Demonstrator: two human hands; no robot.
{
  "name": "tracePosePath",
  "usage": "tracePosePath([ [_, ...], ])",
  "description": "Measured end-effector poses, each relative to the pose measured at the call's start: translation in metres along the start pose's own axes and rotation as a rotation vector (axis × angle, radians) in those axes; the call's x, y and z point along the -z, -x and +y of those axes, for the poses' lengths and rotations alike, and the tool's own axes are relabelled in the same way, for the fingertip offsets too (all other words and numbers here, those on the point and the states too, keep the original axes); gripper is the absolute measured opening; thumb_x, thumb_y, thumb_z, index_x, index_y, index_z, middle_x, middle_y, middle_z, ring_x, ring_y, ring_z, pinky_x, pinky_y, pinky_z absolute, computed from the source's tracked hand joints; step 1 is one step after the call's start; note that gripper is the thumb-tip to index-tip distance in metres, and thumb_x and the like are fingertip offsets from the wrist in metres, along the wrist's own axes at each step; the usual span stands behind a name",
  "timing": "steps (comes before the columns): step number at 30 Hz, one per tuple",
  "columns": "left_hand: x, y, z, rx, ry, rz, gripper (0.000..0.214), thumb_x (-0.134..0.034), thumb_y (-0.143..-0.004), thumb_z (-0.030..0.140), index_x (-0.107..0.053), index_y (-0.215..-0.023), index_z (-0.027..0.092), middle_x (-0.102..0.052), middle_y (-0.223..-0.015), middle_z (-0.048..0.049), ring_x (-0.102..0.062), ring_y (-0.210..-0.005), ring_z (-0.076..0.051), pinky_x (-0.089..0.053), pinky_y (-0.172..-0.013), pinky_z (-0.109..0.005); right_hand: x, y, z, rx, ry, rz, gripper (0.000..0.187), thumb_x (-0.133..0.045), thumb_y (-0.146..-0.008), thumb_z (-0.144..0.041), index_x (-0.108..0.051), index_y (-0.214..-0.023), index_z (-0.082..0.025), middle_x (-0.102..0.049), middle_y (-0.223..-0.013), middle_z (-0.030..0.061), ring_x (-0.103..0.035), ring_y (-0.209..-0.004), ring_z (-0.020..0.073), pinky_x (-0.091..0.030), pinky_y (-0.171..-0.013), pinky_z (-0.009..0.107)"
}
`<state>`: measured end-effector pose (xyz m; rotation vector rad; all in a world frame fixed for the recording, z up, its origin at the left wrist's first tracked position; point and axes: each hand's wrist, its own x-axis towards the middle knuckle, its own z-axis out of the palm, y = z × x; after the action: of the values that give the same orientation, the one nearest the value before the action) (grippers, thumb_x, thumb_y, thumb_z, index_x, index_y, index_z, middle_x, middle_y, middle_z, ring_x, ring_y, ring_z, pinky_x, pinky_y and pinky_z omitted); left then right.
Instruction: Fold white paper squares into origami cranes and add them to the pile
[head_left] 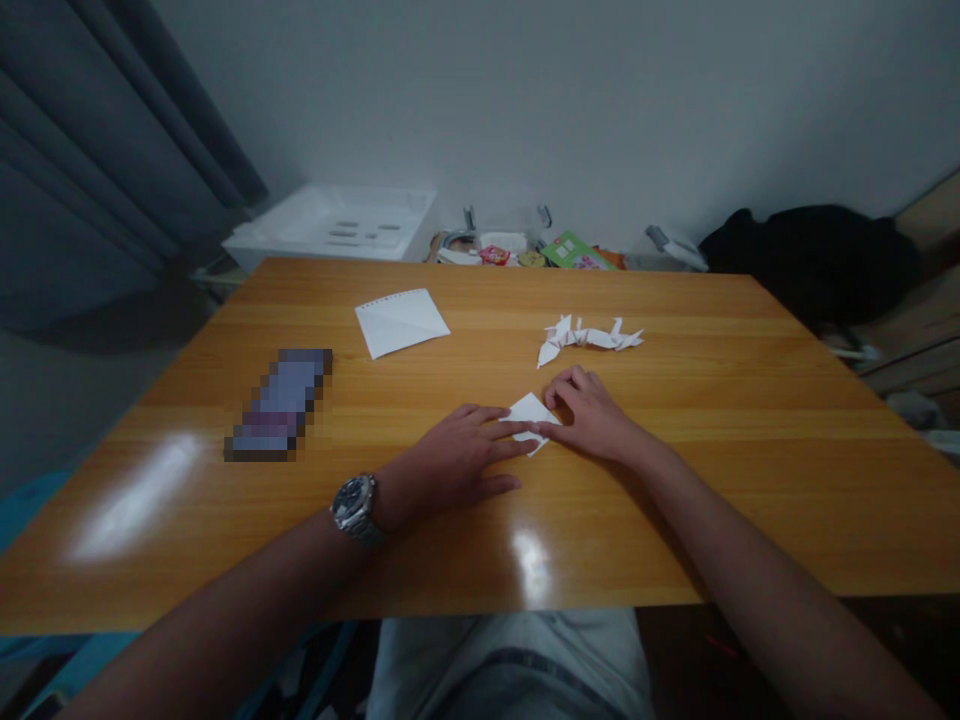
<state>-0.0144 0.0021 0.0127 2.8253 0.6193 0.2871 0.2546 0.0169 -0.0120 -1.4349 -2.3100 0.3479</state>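
Observation:
A small folded piece of white paper [531,416] lies on the wooden table [720,500], near the middle. My left hand [457,455] comes in from the left, its fingertips on the paper's near edge. From the right, my right hand [589,415] presses its curved fingers onto the paper's other side. A metal wristwatch [354,508] sits on my left wrist. Beyond my right hand lies a white origami figure [581,336] with pointed parts, not touching either hand. A flat white paper square [401,322] lies farther left.
A pixelated, blurred flat object [279,405] lies at the table's left. Behind the far edge stand a white box [330,225], several small packages [517,250] and a black bag [810,260]. A grey curtain [97,150] hangs at the left.

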Motion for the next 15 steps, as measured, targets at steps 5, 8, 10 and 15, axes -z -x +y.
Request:
tracePosePath([
  [5, -0.004, 0.000, -0.003, -0.003, -0.020, -0.012, 0.051, -0.056, -0.100, 0.050, -0.051, -0.147, 0.032, -0.046, -0.159, -0.0004, -0.045, -0.141, -0.030, -0.039, -0.112, -0.048, 0.002, -0.003, 0.007, -0.002, -0.067, -0.040, 0.026, -0.076, -0.085, -0.043, -0.059, -0.090, -0.023, -0.054, -0.104, 0.0074, -0.054, -0.099, 0.0267, -0.048, -0.091, 0.043],
  [8, -0.005, 0.000, -0.004, -0.002, -0.026, -0.008, 0.050, -0.054, -0.100, 0.051, -0.051, -0.147, 0.032, -0.048, -0.157, -0.0011, -0.045, -0.141, -0.030, -0.038, -0.112, -0.047, 0.002, -0.005, 0.011, 0.007, -0.106, -0.025, 0.015, -0.068, -0.091, -0.034, -0.059, -0.087, -0.023, -0.055, -0.102, 0.0069, -0.056, -0.099, 0.0253, -0.048, -0.090, 0.041],
  [10, -0.006, 0.000, -0.004, -0.004, -0.024, 0.001, 0.049, -0.054, -0.100, 0.050, -0.052, -0.146, 0.033, -0.049, -0.156, -0.0016, -0.045, -0.142, -0.029, -0.038, -0.112, -0.046, 0.000, -0.005, 0.012, 0.013, -0.097, -0.013, 0.011, -0.063, -0.094, -0.030, -0.059, -0.087, -0.023, -0.055, -0.101, 0.0068, -0.056, -0.098, 0.0251, -0.048, -0.088, 0.040],
  [15, -0.004, 0.000, -0.003, -0.004, -0.024, 0.002, 0.050, -0.055, -0.100, 0.051, -0.052, -0.147, 0.033, -0.050, -0.156, -0.0015, -0.046, -0.141, -0.029, -0.038, -0.111, -0.046, -0.004, -0.004, 0.012, 0.047, -0.014, -0.006, 0.008, -0.058, -0.098, -0.030, -0.061, -0.094, -0.023, -0.057, -0.103, 0.0081, -0.056, -0.098, 0.0265, -0.047, -0.089, 0.043],
])
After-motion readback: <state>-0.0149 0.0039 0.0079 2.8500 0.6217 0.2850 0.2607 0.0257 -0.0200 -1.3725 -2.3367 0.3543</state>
